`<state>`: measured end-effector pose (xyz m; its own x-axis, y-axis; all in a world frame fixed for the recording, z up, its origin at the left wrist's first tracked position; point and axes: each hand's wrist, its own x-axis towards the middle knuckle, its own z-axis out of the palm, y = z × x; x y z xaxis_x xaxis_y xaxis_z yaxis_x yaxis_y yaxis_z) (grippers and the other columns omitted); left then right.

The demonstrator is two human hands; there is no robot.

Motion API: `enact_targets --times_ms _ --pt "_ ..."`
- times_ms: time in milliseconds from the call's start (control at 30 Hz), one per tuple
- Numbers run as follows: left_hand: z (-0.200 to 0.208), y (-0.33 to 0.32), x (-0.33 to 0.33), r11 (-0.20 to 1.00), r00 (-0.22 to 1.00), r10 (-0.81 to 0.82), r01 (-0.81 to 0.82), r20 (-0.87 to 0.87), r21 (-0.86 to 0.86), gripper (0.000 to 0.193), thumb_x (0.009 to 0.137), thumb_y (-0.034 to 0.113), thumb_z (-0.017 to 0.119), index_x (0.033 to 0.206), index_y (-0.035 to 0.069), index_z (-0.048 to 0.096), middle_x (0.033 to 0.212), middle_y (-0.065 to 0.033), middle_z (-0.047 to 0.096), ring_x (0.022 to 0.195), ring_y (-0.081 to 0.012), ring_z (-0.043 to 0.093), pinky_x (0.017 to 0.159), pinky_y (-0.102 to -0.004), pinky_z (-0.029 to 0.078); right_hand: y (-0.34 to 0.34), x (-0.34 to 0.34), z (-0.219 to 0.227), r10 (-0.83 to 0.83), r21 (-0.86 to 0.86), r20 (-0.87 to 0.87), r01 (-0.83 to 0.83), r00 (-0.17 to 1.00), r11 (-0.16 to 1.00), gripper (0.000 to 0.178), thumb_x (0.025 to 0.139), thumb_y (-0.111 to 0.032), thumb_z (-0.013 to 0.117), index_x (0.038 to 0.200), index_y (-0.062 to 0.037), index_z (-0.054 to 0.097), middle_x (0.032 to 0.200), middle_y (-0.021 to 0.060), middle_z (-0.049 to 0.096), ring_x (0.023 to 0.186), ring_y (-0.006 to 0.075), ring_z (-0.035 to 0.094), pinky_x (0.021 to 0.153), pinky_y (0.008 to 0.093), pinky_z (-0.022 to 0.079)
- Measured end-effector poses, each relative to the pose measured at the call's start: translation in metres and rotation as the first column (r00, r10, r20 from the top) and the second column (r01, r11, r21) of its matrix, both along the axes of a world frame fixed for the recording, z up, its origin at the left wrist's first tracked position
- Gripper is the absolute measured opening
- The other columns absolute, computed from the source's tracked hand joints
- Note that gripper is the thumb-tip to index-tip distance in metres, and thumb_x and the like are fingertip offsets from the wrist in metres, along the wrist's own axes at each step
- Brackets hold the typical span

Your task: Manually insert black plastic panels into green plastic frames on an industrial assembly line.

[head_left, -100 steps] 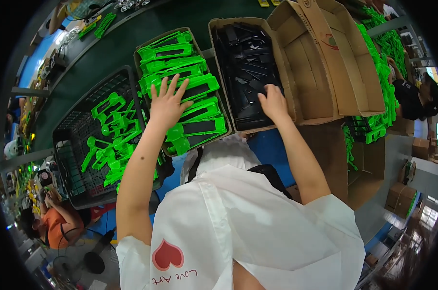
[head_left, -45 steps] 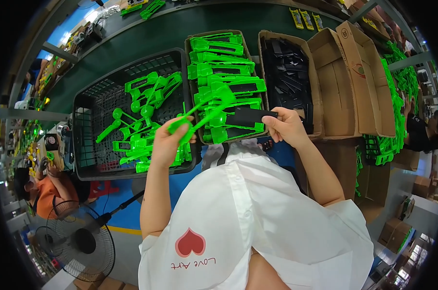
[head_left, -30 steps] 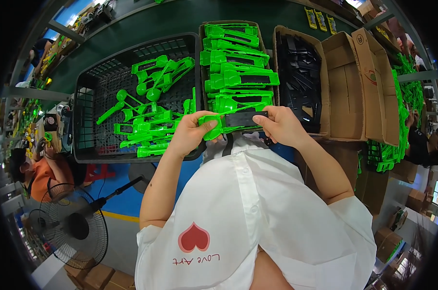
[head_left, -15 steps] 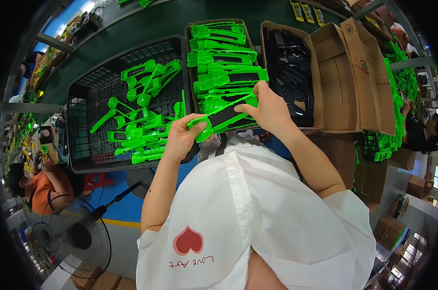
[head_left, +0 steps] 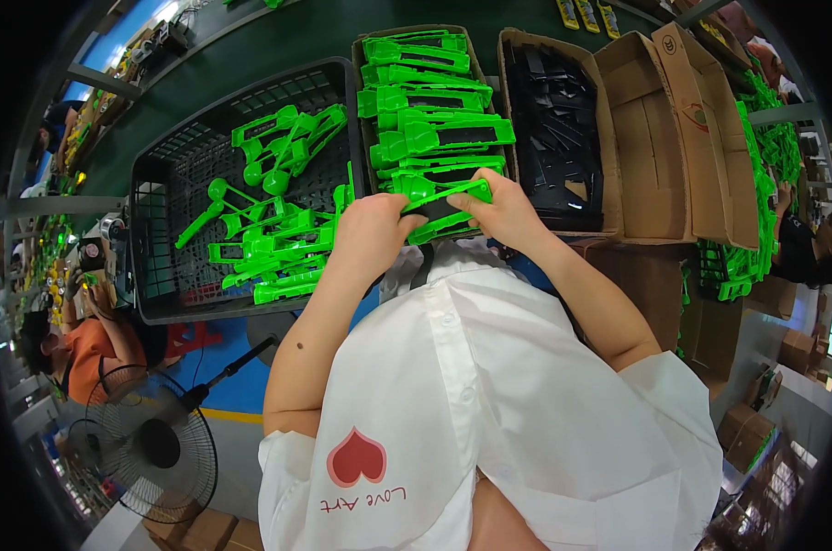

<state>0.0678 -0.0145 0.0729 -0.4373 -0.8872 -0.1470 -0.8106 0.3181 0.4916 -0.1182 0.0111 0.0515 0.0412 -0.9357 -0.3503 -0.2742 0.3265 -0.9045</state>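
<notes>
Hands (head_left: 370, 234) (head_left: 509, 217) closer together, thumbs (head_left: 413, 222) inward

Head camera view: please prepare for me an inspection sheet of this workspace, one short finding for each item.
Surface: dark green worktop visible beyond the basket and boxes.
Job's things: one green part with black insert, in hand; similar green parts in rows in a cardboard box; black pieces in the box at its right.
Clutter: loose green frames jumbled in the black basket.
Hands: left hand and right hand both grip the green part.
Cables: thin dark line near the fan, perhaps a cable.
Surroundings: fan at lower left; person in orange beyond it.
</notes>
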Motion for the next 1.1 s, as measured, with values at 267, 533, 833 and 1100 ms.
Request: enact_targets --times_ms 267,533,833,1100 --pt "-0.012 -0.016 -0.040 0.984 0.978 -0.156 0.142 -0.139 -0.106 0.016 0.067 0.017 0.062 0.076 0.004 0.059 0.071 -0.0121 0.056 0.068 -0.0304 0.054 0.058 -0.0384 0.041 0.008 -0.021 -0.025 -0.053 -0.356 -0.035 0.037 0.998 0.934 0.050 0.067 -0.029 0.071 0.095 -0.0068 0.036 0.074 0.0039 0.051 0.056 0.0103 0.047 0.051 0.0223 0.039" --pt "-0.042 -0.113 -0.072 0.823 0.912 -0.170 0.339 0.373 -0.455 0.051 0.078 0.044 0.048 0.118 0.013 0.043 0.118 -0.0069 0.045 0.112 -0.0246 0.039 0.097 -0.0501 0.020 0.018 -0.099 -0.059 -0.244 -0.085 -0.171 0.232 0.955 0.969 0.034 0.074 -0.022 0.060 0.097 0.0000 0.049 0.078 0.0126 0.060 0.071 0.0204 0.058 0.064 0.0284 0.045" --pt "-0.053 -0.122 -0.068 0.894 0.964 -0.114 0.205 0.240 -0.399 0.057 0.084 0.049 0.034 0.126 0.012 0.032 0.134 -0.0090 0.025 0.124 -0.0282 0.019 0.098 -0.0510 0.013 -0.024 -0.082 -0.076 -0.209 -0.512 -0.331 0.011 0.920 0.859 0.063 0.076 -0.032 0.056 0.119 0.0066 0.029 0.113 0.0235 0.041 0.107 0.0347 0.038 0.092 0.0374 0.030" --pt "-0.060 -0.091 -0.043 0.924 0.969 -0.135 0.199 0.208 -0.327 0.042 0.086 0.040 0.036 0.119 0.017 0.043 0.129 -0.0078 0.032 0.121 -0.0293 0.024 0.096 -0.0528 0.017 -0.010 -0.061 -0.073 -0.107 -0.513 -0.516 -0.207 0.850 0.833 0.050 0.075 -0.029 0.057 0.110 0.0046 0.042 0.111 0.0196 0.042 0.108 0.0338 0.036 0.090 0.0372 0.032"
